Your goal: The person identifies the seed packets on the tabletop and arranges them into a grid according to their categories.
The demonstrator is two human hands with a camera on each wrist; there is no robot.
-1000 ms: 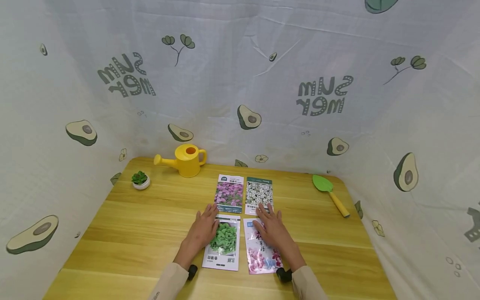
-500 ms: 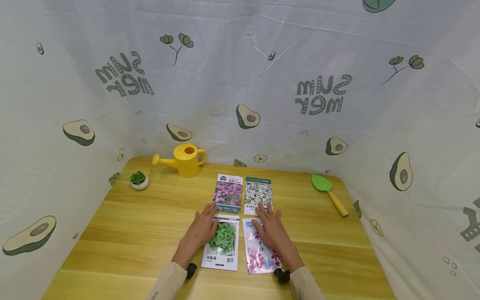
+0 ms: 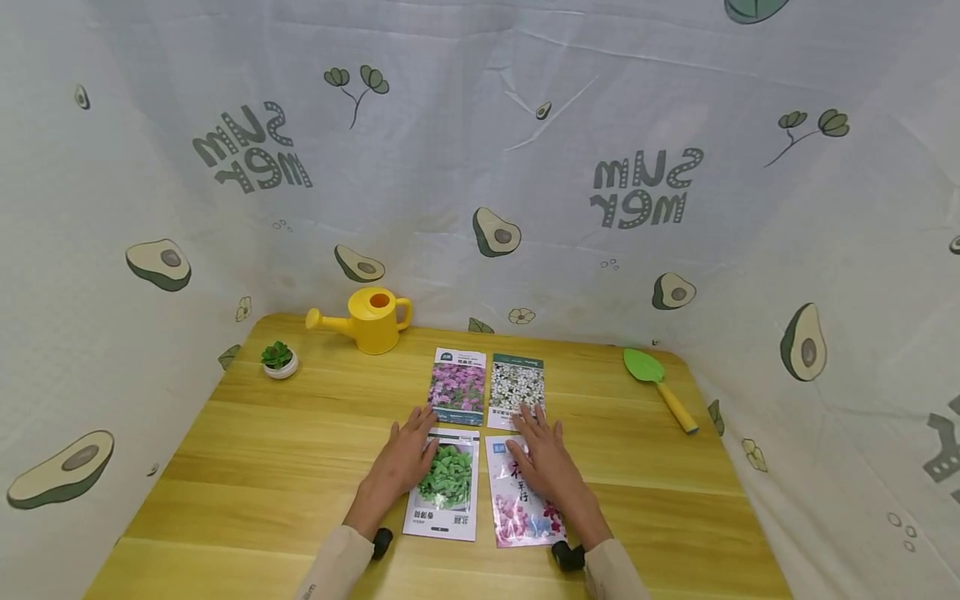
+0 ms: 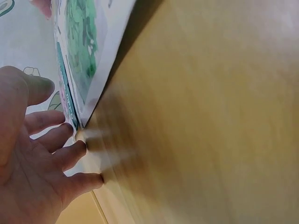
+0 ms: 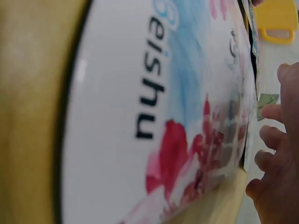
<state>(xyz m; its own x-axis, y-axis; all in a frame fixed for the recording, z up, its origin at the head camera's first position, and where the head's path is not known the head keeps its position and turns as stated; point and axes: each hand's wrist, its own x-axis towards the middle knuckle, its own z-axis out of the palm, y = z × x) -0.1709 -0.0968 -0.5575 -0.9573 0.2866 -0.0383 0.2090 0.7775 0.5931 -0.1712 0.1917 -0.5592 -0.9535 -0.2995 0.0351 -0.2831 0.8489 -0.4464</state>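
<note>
Four-cornered seed packets lie flat in two rows in the head view. My left hand (image 3: 397,465) rests, fingers extended, by the left edge of the green-leaf seed packet (image 3: 448,483), its fingertips near the lower corner of the purple-flower seed packet (image 3: 457,387). In the left wrist view this hand (image 4: 35,168) has its fingers spread at the tabletop. My right hand (image 3: 553,467) lies over the right side of the pink-blossom seed packet (image 3: 513,517); its fingertips overlap the bottom of the white-flower seed packet (image 3: 517,385). Neither hand grips anything.
A yellow watering can (image 3: 375,323) stands at the back left, with a small potted succulent (image 3: 280,360) beside it. On the right lies a green trowel (image 3: 660,387) with a yellow handle. Printed cloth (image 3: 450,167) surrounds the wooden table (image 3: 285,500).
The head view shifts very slightly. Both hands and all the packets stay where they were.
</note>
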